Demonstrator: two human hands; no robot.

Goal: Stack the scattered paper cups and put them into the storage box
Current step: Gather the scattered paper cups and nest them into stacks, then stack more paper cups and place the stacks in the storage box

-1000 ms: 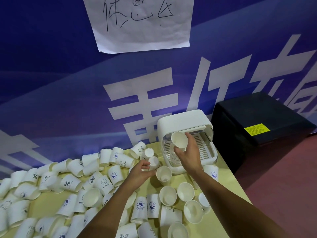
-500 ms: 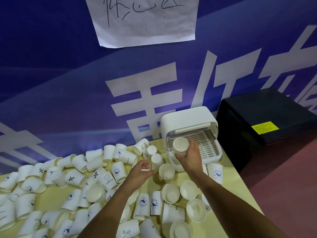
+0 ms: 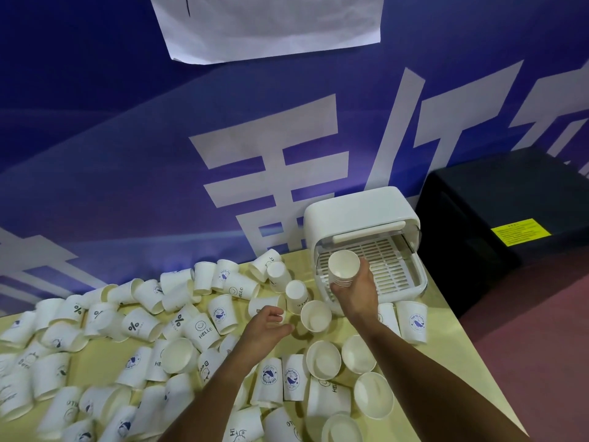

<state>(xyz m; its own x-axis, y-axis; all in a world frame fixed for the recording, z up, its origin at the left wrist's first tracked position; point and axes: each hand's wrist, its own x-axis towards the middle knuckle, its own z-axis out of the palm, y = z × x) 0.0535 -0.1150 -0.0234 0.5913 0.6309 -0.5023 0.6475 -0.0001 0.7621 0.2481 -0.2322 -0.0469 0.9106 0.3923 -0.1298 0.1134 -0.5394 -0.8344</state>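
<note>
Storage box (image 3: 357,215) stands right of scattered cups (image 3: 127,330).

The paper cups (image 3: 417,322) were white, many with blue prints: a whale badge, a percent sign, a smiling face with HELLO. The table (image 3: 95,366) was pale yellow, the storage box (image 3: 357,212) white. The banner (image 3: 127,154) was blue with white characters; the cabinet (image 3: 510,193) black, its label (image 3: 521,231) yellow.

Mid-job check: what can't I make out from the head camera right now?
Head view only:
- Cup count in the stack held by the right hand: its fingers cover the base.
- Whether the left hand grips the lying cup beyond it: its fingers hide the contact.
- Rear of the storage box: under its lid.
- Yellow label text: too small.
</note>
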